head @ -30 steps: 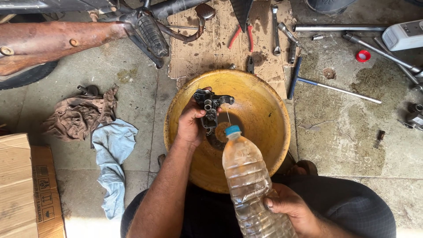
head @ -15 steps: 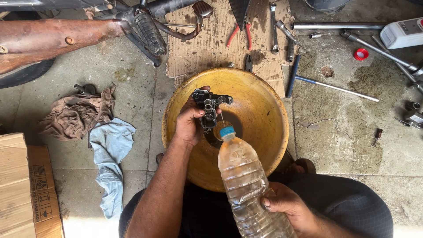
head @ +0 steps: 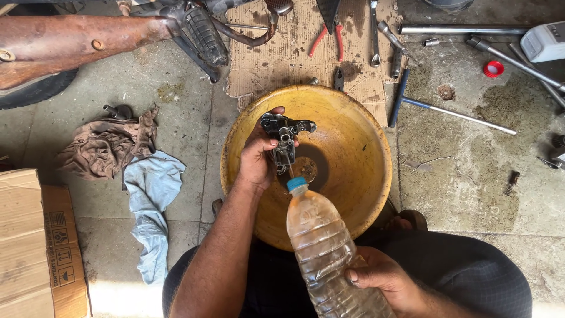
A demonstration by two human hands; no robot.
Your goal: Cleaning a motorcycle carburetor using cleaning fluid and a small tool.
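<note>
Carburetor [head: 284,138]: cast metal | bottle [head: 326,247]: ribbed clear plastic | basin [head: 359,171]: round yellow

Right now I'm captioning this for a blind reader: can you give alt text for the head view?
A person's left hand holds a small dark metal engine part over a yellow bowl, while the right hand tips a clear plastic bottle with a blue cap toward it. Rags, pliers and wrenches lie on the concrete floor.

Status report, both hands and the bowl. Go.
Left hand grips metal part over yellow bowl. Right hand holds plastic bottle, tilted toward part. Nothing in the way.
</note>
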